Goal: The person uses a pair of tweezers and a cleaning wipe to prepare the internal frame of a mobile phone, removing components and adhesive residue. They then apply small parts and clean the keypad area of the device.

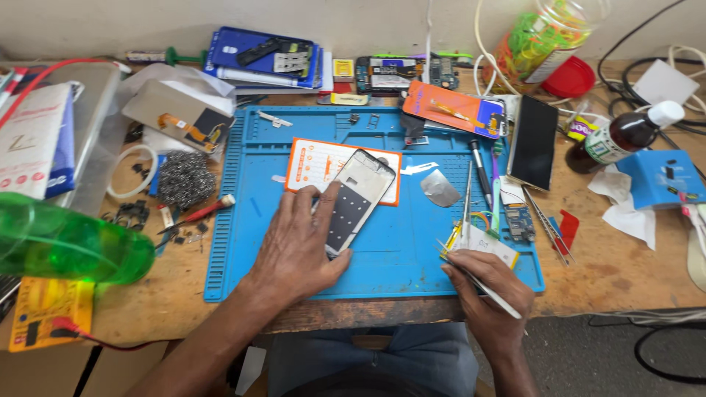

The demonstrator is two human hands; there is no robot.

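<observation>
On the blue mat (382, 257) of the bench, the left hand (298, 246) presses flat on the phone frame (356, 200), while the right hand (489, 290) pinches probably tweezers (482, 283); keep the frame steady.

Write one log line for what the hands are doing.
left hand: pressing phone frame | right hand: holding tweezers | surface: blue mat

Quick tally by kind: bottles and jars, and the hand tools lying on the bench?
Bottles and jars: 3 - green bottle, brown bottle, clear jar
Screwdrivers: 2 - red one, black one
Tweezers: 2 - in right hand, loose pair
Total: 7
</observation>
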